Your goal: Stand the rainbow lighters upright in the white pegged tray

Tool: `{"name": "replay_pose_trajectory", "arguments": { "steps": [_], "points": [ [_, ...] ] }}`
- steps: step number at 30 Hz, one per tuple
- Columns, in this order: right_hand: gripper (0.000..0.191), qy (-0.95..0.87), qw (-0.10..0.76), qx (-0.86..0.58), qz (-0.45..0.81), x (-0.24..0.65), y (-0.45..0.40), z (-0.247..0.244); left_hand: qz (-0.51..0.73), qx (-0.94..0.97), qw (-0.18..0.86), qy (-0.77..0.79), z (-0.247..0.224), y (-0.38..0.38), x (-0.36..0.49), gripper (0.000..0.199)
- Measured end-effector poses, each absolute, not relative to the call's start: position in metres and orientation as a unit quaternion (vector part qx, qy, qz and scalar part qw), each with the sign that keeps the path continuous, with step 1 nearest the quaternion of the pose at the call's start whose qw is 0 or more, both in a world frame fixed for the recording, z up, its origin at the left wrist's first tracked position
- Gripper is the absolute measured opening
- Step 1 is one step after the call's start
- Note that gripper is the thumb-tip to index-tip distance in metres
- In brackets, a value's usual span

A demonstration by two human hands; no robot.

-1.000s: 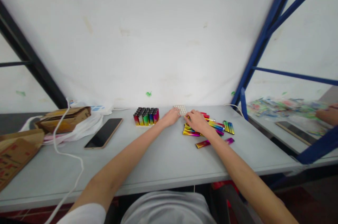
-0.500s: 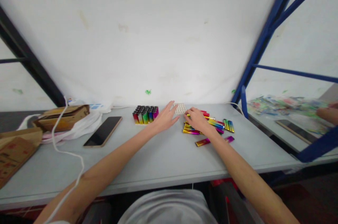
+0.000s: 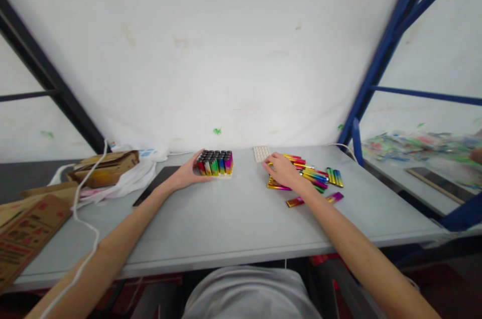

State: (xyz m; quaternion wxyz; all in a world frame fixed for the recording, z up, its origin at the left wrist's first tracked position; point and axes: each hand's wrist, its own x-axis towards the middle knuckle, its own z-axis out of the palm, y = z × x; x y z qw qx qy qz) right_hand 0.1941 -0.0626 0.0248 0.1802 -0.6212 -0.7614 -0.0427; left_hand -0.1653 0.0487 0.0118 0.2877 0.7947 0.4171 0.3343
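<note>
Left hand [image 3: 187, 174] grasped lighter rack [image 3: 217, 163], left of tray [image 3: 261, 153]. Right hand [image 3: 281, 169] lay over lighter pile [image 3: 315, 176], right of tray; grip couldn't be told.

Glossy, metallic-looking sticks [image 3: 315, 176]; matt tabletop [image 3: 241, 218]

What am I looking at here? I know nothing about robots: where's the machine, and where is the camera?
There is no machine: a person works bare-handed, filmed by one camera worn on the head, looking forward and down. On the grey table, the left hand grips the left end of a block of upright, black-topped pieces that look like lighters. The right hand is at a pile of loose, shiny pieces; whether it holds one, I can't tell. Farther back lies a pale tray with a grid pattern. To the left are a partly hidden dark phone and a cardboard box.
</note>
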Motion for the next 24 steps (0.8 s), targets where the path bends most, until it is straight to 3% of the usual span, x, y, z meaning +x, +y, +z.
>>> {"name": "replay_pose_trajectory", "arguments": {
  "steps": [7,10,13,16,19,24],
  "points": [
    [0.029,-0.774,0.296,-0.559,0.007,0.183,-0.066,0.029,0.304,0.803,0.345,0.38,0.022,0.029,-0.143,0.089],
    [0.035,-0.759,0.394,-0.514,0.06,0.168,-0.069,0.03,0.267,0.826,0.355,0.346,0.034,0.015,-0.122,0.09],
    [0.044,-0.724,0.461,-0.487,0.161,0.152,-0.073,0.033,0.218,0.824,0.432,0.296,0.039,0.01,-0.102,0.097],
    [0.051,-0.718,0.469,-0.467,0.218,0.147,-0.076,0.038,0.162,0.802,0.519,0.248,0.043,0.016,-0.09,0.105],
    [0.055,-0.731,0.437,-0.485,0.2,0.151,-0.076,0.038,0.142,0.794,0.532,0.258,0.045,0.029,-0.084,0.103],
    [0.046,-0.7,0.39,-0.575,0.167,0.154,-0.067,0.025,0.219,0.809,0.449,0.31,0.036,0.042,-0.067,0.066]
  ]
}}
